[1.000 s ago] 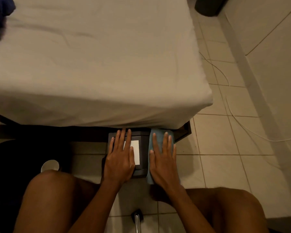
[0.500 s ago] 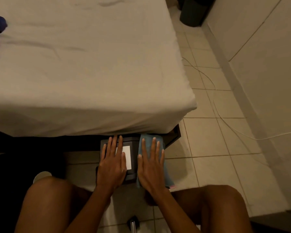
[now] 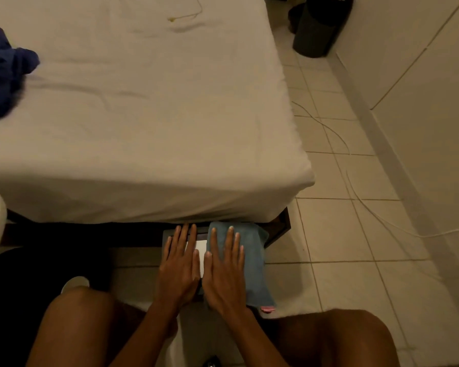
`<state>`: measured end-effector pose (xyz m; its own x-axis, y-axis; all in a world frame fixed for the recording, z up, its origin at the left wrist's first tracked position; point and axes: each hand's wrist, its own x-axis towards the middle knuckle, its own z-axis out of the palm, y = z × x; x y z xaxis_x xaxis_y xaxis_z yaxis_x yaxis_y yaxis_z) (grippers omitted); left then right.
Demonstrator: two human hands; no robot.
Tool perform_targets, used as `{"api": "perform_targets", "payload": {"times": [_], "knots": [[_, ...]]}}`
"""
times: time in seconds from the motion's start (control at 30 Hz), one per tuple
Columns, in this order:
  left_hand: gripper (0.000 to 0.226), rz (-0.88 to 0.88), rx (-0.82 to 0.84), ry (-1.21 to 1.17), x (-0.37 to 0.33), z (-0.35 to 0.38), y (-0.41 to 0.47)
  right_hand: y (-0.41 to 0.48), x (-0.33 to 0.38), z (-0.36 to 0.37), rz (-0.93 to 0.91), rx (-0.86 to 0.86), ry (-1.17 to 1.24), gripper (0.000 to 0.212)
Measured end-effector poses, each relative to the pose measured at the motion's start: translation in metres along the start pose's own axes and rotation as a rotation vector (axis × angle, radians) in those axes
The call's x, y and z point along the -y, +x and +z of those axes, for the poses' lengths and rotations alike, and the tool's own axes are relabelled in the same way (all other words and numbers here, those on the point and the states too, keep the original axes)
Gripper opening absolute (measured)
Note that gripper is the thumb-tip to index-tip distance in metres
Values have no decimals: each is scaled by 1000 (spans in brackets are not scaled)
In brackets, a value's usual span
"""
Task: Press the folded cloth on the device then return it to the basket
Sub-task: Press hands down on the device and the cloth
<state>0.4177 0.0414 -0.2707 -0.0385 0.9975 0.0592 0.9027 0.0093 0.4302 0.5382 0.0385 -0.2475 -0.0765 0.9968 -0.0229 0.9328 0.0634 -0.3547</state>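
A folded light-blue cloth [image 3: 252,254] lies on the right part of a dark box-shaped device [image 3: 167,234] on the floor, at the foot of the bed. The device has a white rectangular panel [image 3: 201,247] on top. My right hand [image 3: 224,271] lies flat on the cloth, fingers spread and pointing toward the bed. Beside it, my left hand [image 3: 179,266] rests flat on the device's left part and covers some of the white panel. Neither hand grips anything. No basket is in view.
The white-sheeted bed [image 3: 133,115] overhangs the device's far end. Dark-blue clothing [image 3: 3,72] lies at the bed's left. A dark bin [image 3: 317,27] stands at the far right by the wall, and a thin white cable [image 3: 361,197] runs across the tiles. My knees frame the bottom.
The view has tilted up, showing more of the bed and the bin. Both hands stay flat on the device and cloth; more of the blue cloth now shows to the right of my right hand.
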Motion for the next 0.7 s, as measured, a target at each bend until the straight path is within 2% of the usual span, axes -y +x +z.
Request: {"api": "perform_targets", "payload": {"times": [0.13, 0.3, 0.43, 0.5, 0.57, 0.63, 0.7], "knots": [[57, 11, 9, -20, 3, -1, -1, -11, -2, -4, -64, 32, 18, 56], [57, 9, 26, -51, 1, -4, 1, -14, 2, -3, -29, 68, 108, 56], [57, 0, 43, -75, 2, -7, 2, -5, -11, -24, -126, 94, 226, 62], [59, -6, 49, -82, 2, -9, 2, 9, -24, -50, -22, 37, 350, 70], [62, -17, 54, -99, -1, -11, 4, 29, -47, -67, 87, -31, 388, 58], [66, -33, 56, -119, -7, -16, 5, 44, -72, -75, 177, 25, 374, 55], [71, -66, 70, -155, -18, -26, 10, 54, -90, -80, 163, 138, 351, 54]]}}
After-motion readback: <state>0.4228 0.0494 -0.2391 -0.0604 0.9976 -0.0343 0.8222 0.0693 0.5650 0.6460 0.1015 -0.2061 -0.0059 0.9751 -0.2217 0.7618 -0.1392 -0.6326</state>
